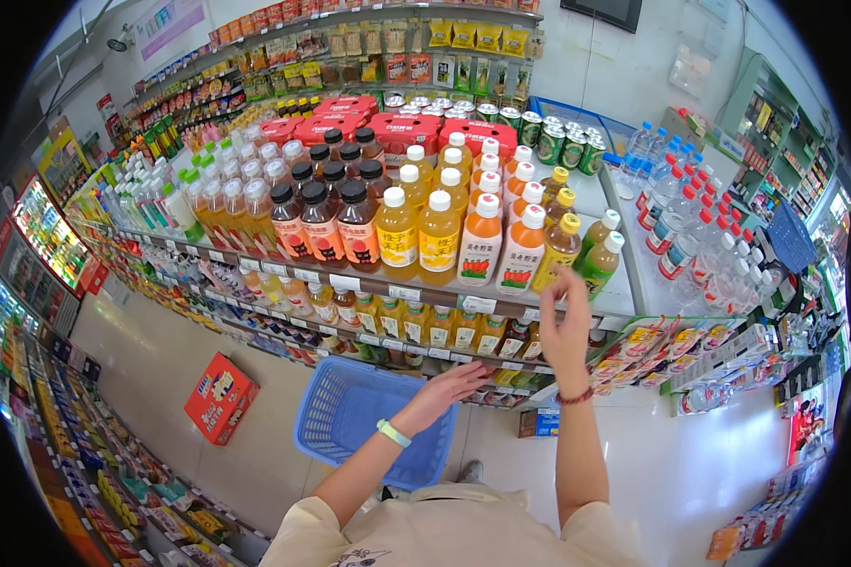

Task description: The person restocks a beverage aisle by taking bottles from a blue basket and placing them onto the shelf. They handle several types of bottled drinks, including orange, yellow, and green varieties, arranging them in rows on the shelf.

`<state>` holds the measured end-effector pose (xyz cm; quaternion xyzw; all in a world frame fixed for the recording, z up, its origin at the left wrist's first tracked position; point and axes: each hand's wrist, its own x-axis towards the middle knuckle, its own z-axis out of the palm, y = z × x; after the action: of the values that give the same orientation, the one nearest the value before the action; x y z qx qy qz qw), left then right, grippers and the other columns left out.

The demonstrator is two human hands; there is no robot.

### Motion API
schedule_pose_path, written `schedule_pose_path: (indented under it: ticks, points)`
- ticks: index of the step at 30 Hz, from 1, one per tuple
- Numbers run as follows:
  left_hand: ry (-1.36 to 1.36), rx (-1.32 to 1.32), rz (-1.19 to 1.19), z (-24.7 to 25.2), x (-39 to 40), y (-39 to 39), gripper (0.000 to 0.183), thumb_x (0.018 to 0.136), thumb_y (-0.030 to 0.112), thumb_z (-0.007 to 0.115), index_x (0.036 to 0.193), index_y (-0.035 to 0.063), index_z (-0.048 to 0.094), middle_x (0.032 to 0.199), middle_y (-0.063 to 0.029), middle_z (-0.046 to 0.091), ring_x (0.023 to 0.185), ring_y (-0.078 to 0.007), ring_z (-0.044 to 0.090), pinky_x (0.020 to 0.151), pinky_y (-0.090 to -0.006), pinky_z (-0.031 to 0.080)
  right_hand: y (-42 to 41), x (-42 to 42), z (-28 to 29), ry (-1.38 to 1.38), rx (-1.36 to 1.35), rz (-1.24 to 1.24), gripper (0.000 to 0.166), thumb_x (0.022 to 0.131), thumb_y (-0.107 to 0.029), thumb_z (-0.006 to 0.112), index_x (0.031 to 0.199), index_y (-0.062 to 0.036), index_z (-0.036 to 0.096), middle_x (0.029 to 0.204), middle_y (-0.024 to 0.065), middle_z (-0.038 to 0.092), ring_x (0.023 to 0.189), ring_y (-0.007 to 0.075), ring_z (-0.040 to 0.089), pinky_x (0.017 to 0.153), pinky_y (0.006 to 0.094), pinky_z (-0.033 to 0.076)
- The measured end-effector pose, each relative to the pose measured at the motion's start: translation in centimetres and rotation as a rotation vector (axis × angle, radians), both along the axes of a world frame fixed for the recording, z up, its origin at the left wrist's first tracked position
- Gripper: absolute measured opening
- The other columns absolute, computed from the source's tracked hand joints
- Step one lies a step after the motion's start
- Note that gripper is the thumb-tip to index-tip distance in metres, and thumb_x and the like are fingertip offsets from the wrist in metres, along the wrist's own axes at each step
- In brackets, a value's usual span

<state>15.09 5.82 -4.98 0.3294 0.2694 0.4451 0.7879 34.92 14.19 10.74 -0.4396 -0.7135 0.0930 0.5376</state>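
Note:
My right hand (564,315) is raised at the front edge of the top shelf (425,292), its fingertips by the foot of a yellow-capped bottle (560,248); whether they touch it I cannot tell. Just right of it stand green-labelled bottles with white caps (601,264). To the left are pink-labelled carrot-coloured juice bottles (520,249), then yellow-labelled juice bottles (438,232) and black-capped bottles (358,228). My left hand (455,386), fingers stretched and empty, is lower down near the lower shelf, above the right side of an empty blue plastic basket (369,404).
A red carton (221,398) lies on the floor at left, and a small blue box (538,422) stands below the shelf. Hanging snack packs (642,344) edge the shelf at right. Red-capped water bottles (677,251) stand on the counter beyond.

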Motion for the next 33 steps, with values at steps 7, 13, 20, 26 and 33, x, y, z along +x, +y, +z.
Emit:
schedule_pose_path:
  ticks: [7, 13, 20, 26, 33]
  points:
    - [-0.11, -0.229, 0.276, -8.1, -7.6, -5.5, 0.055, 0.1, 0.018, 0.046, 0.15, -0.0016, 0.033, 0.148, -0.018, 0.046, 0.136, -0.0274, 0.047, 0.116, -0.0388, 0.034, -4.8, -7.1, -14.0, 0.005, -0.481, 0.252, 0.022, 0.087, -0.002, 0.063, 0.109, -0.0029, 0.064, 0.085, 0.012, 0.062, 0.075, 0.0232, 0.064, 0.07, 0.0331, 0.051]
    - [-0.231, -0.347, 0.303, -11.3, -9.9, -7.4, 0.058, 0.097, 0.015, 0.048, 0.15, -0.0027, 0.032, 0.148, -0.02, 0.045, 0.137, -0.029, 0.045, 0.118, -0.0391, 0.032, 2.2, -12.4, -22.5, -0.081, -0.709, 0.102, 0.045, 0.085, -0.012, 0.064, 0.124, 0.008, 0.052, 0.079, 0.0251, 0.068, 0.078, 0.0432, 0.067, 0.068, 0.0474, 0.053]
    - [-0.197, -0.32, 0.231, -12.4, -9.2, -4.6, 0.059, 0.096, 0.014, 0.047, 0.149, -0.005, 0.029, 0.147, -0.0207, 0.046, 0.135, -0.0286, 0.047, 0.117, -0.039, 0.034, 9.3, -14.7, -25.5, -0.315, -0.477, -0.225, 0.048, 0.083, -0.038, 0.072, 0.092, 0.0079, 0.065, 0.095, 0.0321, 0.066, 0.084, 0.0484, 0.064, 0.074, 0.0518, 0.053]
    - [-0.147, -0.35, 0.264, -11.3, -9.2, -3.5, 0.055, 0.097, 0.014, 0.048, 0.145, -0.0065, 0.033, 0.144, -0.0218, 0.048, 0.133, -0.0295, 0.049, 0.116, -0.0396, 0.035, 5.7, -14.1, -22.3, -0.291, -0.429, -0.085, 0.048, 0.079, -0.026, 0.077, 0.113, 0.0015, 0.059, 0.095, 0.0286, 0.068, 0.085, 0.0463, 0.066, 0.072, 0.0493, 0.055]
    - [0.024, -0.31, 0.274, -12.5, -9.1, -4.0, 0.056, 0.101, 0.023, 0.046, 0.149, -0.0013, 0.029, 0.143, -0.0189, 0.049, 0.133, -0.0286, 0.048, 0.114, -0.0387, 0.036, -3.0, -12.8, -19.1, -0.123, -0.11, 0.123, 0.037, 0.072, -0.013, 0.08, 0.103, -0.0031, 0.063, 0.094, 0.0159, 0.067, 0.09, 0.0373, 0.062, 0.078, 0.0461, 0.051]
